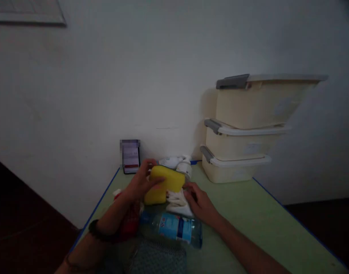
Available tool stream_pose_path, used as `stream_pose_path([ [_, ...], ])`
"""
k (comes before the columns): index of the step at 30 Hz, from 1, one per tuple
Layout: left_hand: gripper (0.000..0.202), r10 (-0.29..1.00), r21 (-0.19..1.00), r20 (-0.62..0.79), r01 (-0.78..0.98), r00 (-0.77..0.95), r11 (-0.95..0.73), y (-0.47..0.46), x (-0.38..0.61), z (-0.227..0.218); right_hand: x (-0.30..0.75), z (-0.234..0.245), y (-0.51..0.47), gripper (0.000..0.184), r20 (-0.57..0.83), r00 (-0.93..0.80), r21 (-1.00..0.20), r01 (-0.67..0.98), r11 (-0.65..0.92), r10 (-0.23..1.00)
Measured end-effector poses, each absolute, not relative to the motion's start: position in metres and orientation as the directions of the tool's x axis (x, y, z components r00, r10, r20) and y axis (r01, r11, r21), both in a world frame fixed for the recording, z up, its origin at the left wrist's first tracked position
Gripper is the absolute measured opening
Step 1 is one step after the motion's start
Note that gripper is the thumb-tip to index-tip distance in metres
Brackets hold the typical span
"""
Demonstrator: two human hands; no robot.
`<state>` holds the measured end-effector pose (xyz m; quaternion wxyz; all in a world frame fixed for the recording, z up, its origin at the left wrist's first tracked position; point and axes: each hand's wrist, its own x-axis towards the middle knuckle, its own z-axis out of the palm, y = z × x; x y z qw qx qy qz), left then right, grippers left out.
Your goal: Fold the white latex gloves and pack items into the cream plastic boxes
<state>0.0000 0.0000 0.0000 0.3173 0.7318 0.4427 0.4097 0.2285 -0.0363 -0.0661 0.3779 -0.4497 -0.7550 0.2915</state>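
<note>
My left hand (140, 183) grips a yellow sponge (164, 184) and holds it a little above the green table (248, 213). My right hand (199, 202) rests on a crumpled white cloth (177, 201) just under the sponge, its fingers curled on the fabric. A clear plastic bottle with a blue label (174, 227) lies on its side in front of both hands. A red object (130, 224) sits under my left forearm, partly hidden.
Three cream storage boxes with grey latches (248, 129) are stacked at the back right against the wall. A small phone-like object (130, 158) leans on the wall. White bottles (180, 163) stand behind the sponge. A grey mesh item (160, 258) lies near me.
</note>
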Motion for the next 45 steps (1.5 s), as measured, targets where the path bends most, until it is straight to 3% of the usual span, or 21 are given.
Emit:
stream_pose_path([
  [4,0.026,0.893,0.829,0.381,0.341,0.239,-0.444,0.001,0.000,-0.002,0.228,-0.065,-0.037,0.021,0.286,-0.358,-0.784,0.446,0.432,0.889],
  [10,0.035,0.871,0.747,0.394,0.451,0.293,-0.489,-0.005,0.002,0.005,0.229,-0.066,-0.037,0.031,0.286,-0.303,-0.810,0.430,0.399,0.909],
  [15,0.032,0.791,0.730,0.148,0.474,0.593,-0.492,-0.012,0.002,0.011,0.229,-0.066,-0.036,0.034,0.276,-0.293,-0.825,0.416,0.382,0.916],
  [19,0.036,0.808,0.691,0.113,0.539,0.578,-0.482,-0.014,0.003,0.011,0.228,-0.066,-0.036,0.034,0.273,-0.306,-0.823,0.417,0.386,0.912],
  [26,0.066,0.818,0.715,0.082,0.538,0.569,-0.446,-0.013,0.004,0.007,0.229,-0.067,-0.035,0.029,0.275,-0.331,-0.810,0.425,0.403,0.902],
  [38,0.044,0.744,0.511,0.457,0.541,0.487,-0.668,-0.011,0.003,0.010,0.228,-0.066,-0.037,0.028,0.261,-0.334,-0.792,0.463,0.399,0.906],
  [45,0.024,0.734,0.476,0.552,0.572,0.397,-0.668,-0.007,0.004,0.010,0.229,-0.068,-0.036,0.031,0.256,-0.334,-0.785,0.475,0.397,0.907],
])
